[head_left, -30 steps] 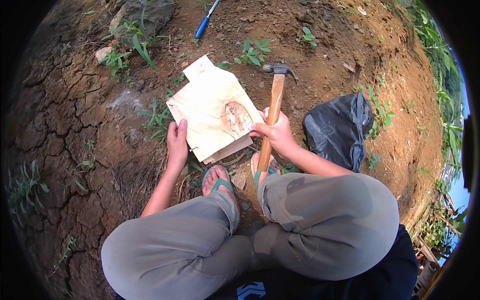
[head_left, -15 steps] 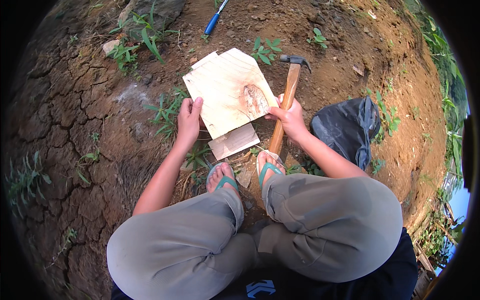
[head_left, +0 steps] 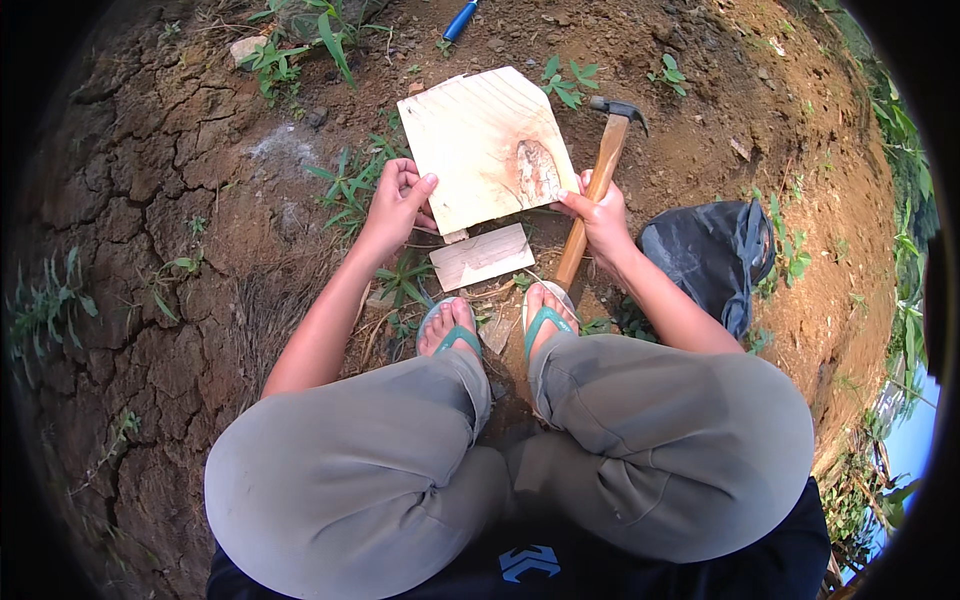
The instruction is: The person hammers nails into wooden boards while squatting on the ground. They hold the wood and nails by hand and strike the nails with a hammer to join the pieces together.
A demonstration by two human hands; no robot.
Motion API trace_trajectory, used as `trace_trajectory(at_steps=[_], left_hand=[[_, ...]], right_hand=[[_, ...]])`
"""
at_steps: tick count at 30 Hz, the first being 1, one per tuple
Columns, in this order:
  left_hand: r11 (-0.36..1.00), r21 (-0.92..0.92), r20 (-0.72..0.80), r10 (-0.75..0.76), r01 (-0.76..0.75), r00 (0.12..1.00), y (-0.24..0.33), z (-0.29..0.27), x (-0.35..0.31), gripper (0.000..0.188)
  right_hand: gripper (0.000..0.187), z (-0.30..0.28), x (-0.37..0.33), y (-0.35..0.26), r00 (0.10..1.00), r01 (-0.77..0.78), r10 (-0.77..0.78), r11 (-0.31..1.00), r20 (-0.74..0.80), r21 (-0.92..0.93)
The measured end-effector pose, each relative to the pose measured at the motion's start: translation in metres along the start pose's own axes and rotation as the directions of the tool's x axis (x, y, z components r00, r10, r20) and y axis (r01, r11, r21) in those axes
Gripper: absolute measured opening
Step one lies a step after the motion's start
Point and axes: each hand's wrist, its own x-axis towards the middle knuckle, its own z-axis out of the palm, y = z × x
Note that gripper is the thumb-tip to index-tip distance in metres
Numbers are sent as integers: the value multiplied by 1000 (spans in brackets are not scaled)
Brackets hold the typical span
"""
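Well, left hand (head_left: 398, 208): at left edge of the board (head_left: 480, 145); I cannot tell if it grips.
Right hand (head_left: 604, 217): clamped on hammer (head_left: 609, 155), thumb at board corner.
Board: between both hands; I suppose shared right grip could let it slip.

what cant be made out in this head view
In the head view:
Wooden board: underside, hidden by its top face.
Right hand: some fingers, hidden behind the hammer and board.
Blue handle: far end, cut off by the top edge.
Black bag: any contents, hidden by its own walls.
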Motion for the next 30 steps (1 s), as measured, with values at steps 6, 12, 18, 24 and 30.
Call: trace_trajectory(at_steps=[6,12,18,24,30], left_hand=[[998,57,-39,-21,23,999,-3,4,9,48],[993,13,-47,-115,116,992,-2,13,9,49],[984,43,-11,-175,176,984,18,9,9,55],[992,36,-21,-120,120,993,14,9,4,93],[990,-71,-50,-122,118,991,8,25,2,99]], right_hand=[[25,4,15,-2,999,53,-52,995,6,-90],[25,3,14,4,998,-9,2,993,-67,-116],[25,-3,4,5,972,58,-102,977,-212,-207],[29,3,-46,-19,973,-107,35,943,-227,-315],[22,25,-64,-39,981,145,-55,845,185,-514]])
